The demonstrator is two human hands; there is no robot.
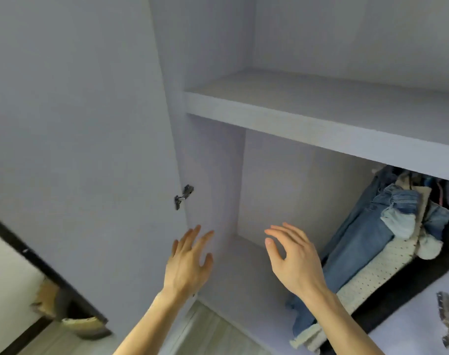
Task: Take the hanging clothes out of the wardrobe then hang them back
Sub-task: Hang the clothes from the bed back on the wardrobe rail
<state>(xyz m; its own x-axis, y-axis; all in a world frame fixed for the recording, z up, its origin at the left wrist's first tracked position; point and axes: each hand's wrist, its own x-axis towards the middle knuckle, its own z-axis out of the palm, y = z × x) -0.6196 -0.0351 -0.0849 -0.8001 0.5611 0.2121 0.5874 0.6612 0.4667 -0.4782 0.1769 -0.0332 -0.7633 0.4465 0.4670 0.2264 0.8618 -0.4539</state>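
The white wardrobe (267,175) stands open in front of me. Hanging clothes (372,234) crowd its right side under the shelf: blue jeans, a white dotted garment and dark items, their hangers and rail hidden. My left hand (188,262) hovers with fingers spread near the wardrobe's left inner wall, holding nothing. My right hand (293,257) is raised beside it, fingers relaxed and empty, just left of the jeans without touching them.
A shelf (320,124) spans the wardrobe above the clothes. The left door (77,149) is swung open, with a hinge (183,197) on its edge. Another metal hinge (448,319) shows at lower right. Pale wood floor (213,334) lies below.
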